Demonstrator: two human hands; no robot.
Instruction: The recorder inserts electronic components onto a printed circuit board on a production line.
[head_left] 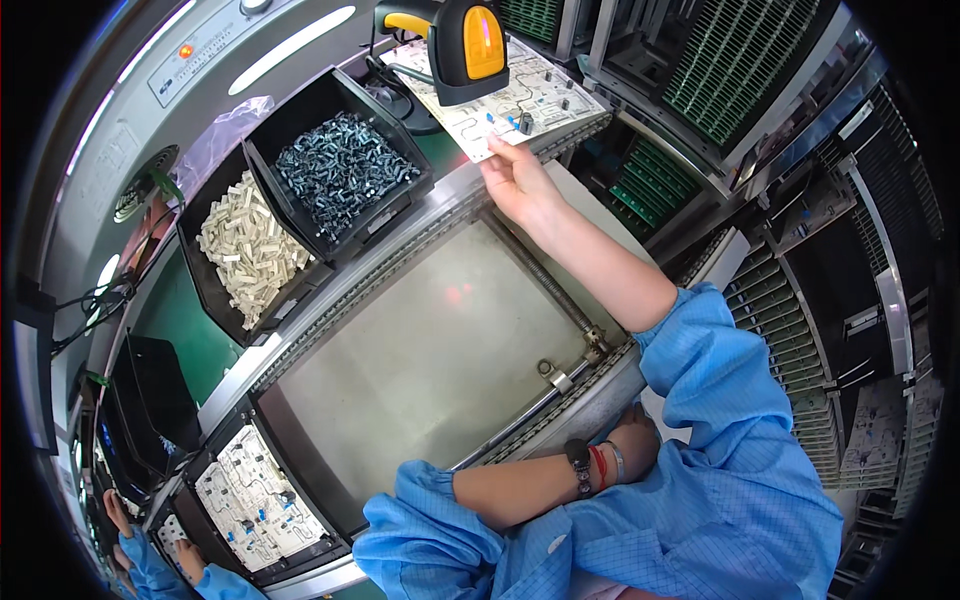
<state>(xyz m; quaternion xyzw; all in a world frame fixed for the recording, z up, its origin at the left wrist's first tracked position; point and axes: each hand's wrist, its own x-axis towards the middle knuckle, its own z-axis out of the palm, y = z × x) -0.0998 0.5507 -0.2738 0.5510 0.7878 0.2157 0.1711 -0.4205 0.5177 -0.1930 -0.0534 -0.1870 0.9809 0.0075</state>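
Observation:
At the top of the head view my right hand pinches the near corner of a white circuit board between thumb and fingers. The board carries a few blue and dark components. Above it hangs a black and yellow handheld barcode scanner, lit red on its yellow part. My left forearm crosses my body, with a dark watch and a red band at the wrist. My left hand lies close to the conveyor's near edge, in shadow; its fingers are hidden.
Two black bins hold dark blue components and cream components beyond the conveyor rail. Another populated circuit board sits on the line at lower left, near a co-worker's hands. Board racks stand at the right.

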